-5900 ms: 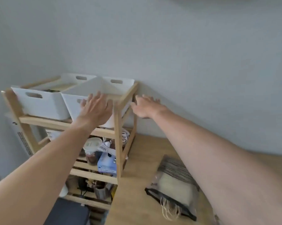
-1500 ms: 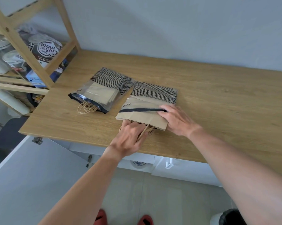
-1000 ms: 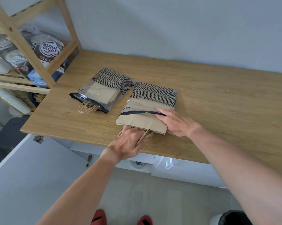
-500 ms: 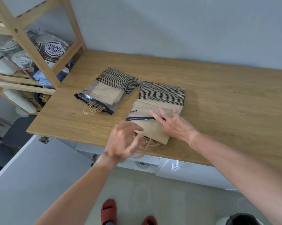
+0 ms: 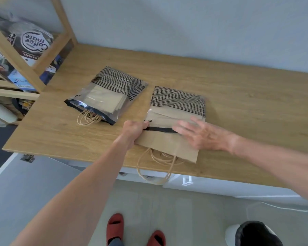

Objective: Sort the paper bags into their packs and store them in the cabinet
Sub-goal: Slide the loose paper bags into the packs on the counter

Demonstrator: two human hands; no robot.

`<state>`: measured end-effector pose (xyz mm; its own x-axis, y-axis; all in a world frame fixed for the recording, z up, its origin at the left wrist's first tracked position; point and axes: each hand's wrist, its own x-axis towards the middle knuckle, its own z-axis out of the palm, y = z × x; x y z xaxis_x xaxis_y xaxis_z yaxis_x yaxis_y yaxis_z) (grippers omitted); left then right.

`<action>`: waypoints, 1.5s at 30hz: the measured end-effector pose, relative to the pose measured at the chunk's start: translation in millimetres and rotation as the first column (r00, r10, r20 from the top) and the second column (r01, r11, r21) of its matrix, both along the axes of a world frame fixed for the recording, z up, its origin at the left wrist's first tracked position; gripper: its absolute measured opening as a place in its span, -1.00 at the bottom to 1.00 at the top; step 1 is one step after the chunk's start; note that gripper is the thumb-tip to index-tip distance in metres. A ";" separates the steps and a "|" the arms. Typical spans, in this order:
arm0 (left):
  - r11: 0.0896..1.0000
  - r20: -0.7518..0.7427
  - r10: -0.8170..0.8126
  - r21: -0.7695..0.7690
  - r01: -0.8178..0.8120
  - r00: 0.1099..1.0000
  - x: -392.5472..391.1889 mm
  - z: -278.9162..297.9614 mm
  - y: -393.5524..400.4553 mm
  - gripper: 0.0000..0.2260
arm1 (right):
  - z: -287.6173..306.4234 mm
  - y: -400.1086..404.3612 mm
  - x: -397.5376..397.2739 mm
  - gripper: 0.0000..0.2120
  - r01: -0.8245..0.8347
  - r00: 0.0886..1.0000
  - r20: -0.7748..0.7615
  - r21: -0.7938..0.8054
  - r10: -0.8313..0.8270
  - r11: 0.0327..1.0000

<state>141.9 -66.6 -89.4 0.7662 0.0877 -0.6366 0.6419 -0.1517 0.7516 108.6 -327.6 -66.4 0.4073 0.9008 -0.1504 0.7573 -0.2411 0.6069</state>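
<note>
Two clear plastic packs with black stripes lie on the wooden counter [image 5: 238,96]. The left pack [image 5: 107,95] holds brown paper bags, their twine handles poking out at its mouth. The right pack [image 5: 178,105] has brown paper bags [image 5: 167,146] sticking out toward me, twine handles [image 5: 155,166] hanging over the counter edge. My left hand [image 5: 133,130] grips the black-edged mouth of the right pack at its left corner. My right hand [image 5: 202,134] lies flat, fingers spread, on the paper bags at the pack's mouth.
A wooden shelf rack [image 5: 25,55] stands at the left with a Coffee mate bag [image 5: 32,41] and other goods. An open white cabinet door [image 5: 16,183] hangs below the counter. A black-lined bin [image 5: 256,233] sits at the lower right of the floor.
My left hand has let go of the twine handles and closed on the pack's mouth corner. My right hand has slid right across the bags. Earlier, both hands were up at the white bins.
</note>
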 end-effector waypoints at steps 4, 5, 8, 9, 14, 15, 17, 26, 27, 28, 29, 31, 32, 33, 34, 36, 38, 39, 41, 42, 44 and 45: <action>0.990 0.004 0.102 0.102 -0.102 0.995 3.0 -3.0 0.6 -0.73 | -1.9 7.2 -27.5 -0.70 -0.089 0.988 -0.132 -0.029 0.084 0.996; 0.988 0.000 0.125 0.089 -0.125 0.992 5.3 -2.1 3.0 -0.74 | 0.0 6.6 -32.0 -0.71 -0.111 0.983 -0.151 -0.014 0.108 0.994; 0.988 -0.010 0.154 -0.007 -0.154 0.988 9.3 -0.6 8.3 -0.81 | -1.8 -2.7 -33.4 -0.73 -0.102 0.991 -0.085 0.065 0.107 0.993; 0.986 -0.011 0.150 -0.065 -0.151 0.989 7.6 -1.3 7.5 -0.80 | -4.9 -6.9 -31.4 -0.73 -0.059 0.997 -0.051 0.103 0.065 0.993; 0.990 0.071 0.010 0.137 -0.020 0.997 -19.9 -7.6 -10.6 -0.68 | -21.3 -7.6 -30.3 -0.76 0.221 0.974 -0.003 0.197 -0.224 0.955; 0.984 0.074 -0.002 0.178 -0.012 0.997 -23.2 -7.0 -12.4 -0.64 | -23.0 -5.5 -33.9 -0.75 0.277 0.960 -0.036 0.225 -0.276 0.934; 0.990 0.032 0.018 0.136 -0.022 0.999 -25.6 -4.9 -14.3 -0.65 | -23.1 -2.8 -43.7 -0.68 0.399 0.917 -0.148 0.288 -0.371 0.871; 0.992 -0.145 -0.122 0.019 0.126 0.982 -24.1 4.0 -17.9 -0.73 | -22.1 -6.1 -56.1 -0.46 0.846 0.530 -0.531 0.379 -0.661 0.374; 0.986 -0.168 -0.156 0.022 0.162 0.973 -23.6 5.2 -15.6 -0.74 | -23.8 -8.4 -54.8 -0.42 0.850 0.526 -0.546 0.359 -0.652 0.385; 0.978 -0.190 -0.194 0.033 0.204 0.962 -22.9 8.0 -12.3 -0.76 | -24.3 -11.2 -53.7 -0.34 0.863 0.504 -0.583 0.311 -0.637 0.397; 0.966 -0.207 -0.239 0.052 0.255 0.949 -22.5 11.9 -8.9 -0.77 | -24.4 -15.6 -51.8 -0.20 0.883 0.456 -0.645 0.245 -0.613 0.400; 0.940 -0.234 -0.306 0.081 0.332 0.923 -21.5 19.7 -0.8 -0.80 | -19.0 -24.2 -45.7 0.10 0.925 0.318 -0.762 0.119 -0.565 0.361; 0.934 -0.248 -0.329 0.058 0.353 0.911 -21.6 22.1 2.7 -0.81 | -16.0 -27.4 -43.1 0.14 0.939 0.269 -0.792 0.087 -0.549 0.334; 0.931 -0.260 -0.351 0.010 0.366 0.900 -22.2 23.5 4.8 -0.82 | -13.3 -30.0 -41.7 0.10 0.946 0.249 -0.810 0.085 -0.531 0.313; 0.929 -0.263 -0.367 -0.050 0.368 0.892 -23.5 23.7 5.7 -0.82 | -11.9 -31.4 -41.7 0.02 0.947 0.251 -0.819 0.098 -0.516 0.305; 0.932 -0.230 -0.361 -0.109 0.345 0.904 -29.8 19.0 2.4 -0.79 | -11.4 -30.0 -43.7 -0.11 0.933 0.301 -0.813 0.144 -0.498 0.329; 0.953 -0.154 -0.293 -0.123 0.276 0.944 -35.8 11.4 -7.1 -0.77 | -14.9 -28.3 -45.1 -0.13 0.917 0.348 -0.796 0.179 -0.496 0.356; 0.966 -0.114 -0.248 -0.099 0.238 0.962 -39.9 10.6 -12.6 -0.78 | -18.0 -28.9 -44.7 -0.13 0.917 0.349 -0.793 0.180 -0.500 0.355; 0.975 -0.106 -0.218 -0.053 0.214 0.970 -47.0 12.3 -17.8 -0.83 | -20.8 -30.6 -41.2 -0.13 0.937 0.309 -0.804 0.168 -0.507 0.305; 0.973 -0.139 -0.230 -0.044 0.226 0.963 -49.6 13.5 -17.7 -0.82 | -20.8 -31.3 -38.4 -0.14 0.945 0.293 -0.812 0.167 -0.505 0.280; 0.963 -0.217 -0.268 -0.019 0.270 0.939 -53.4 16.8 -11.0 -0.81 | -18.7 -31.1 -33.5 -0.13 0.955 0.259 -0.816 0.135 -0.517 0.265; 0.960 -0.243 -0.273 -0.004 0.280 0.931 -54.7 18.1 -6.8 -0.81 | -17.1 -30.7 -32.5 -0.11 0.959 0.233 -0.819 0.102 -0.524 0.266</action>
<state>87.1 -73.4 -71.3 0.5885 -0.0841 -0.8041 0.7313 -0.3689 0.5737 76.1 -358.3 -83.5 0.9336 0.1474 -0.3266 0.0446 -0.9522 -0.3022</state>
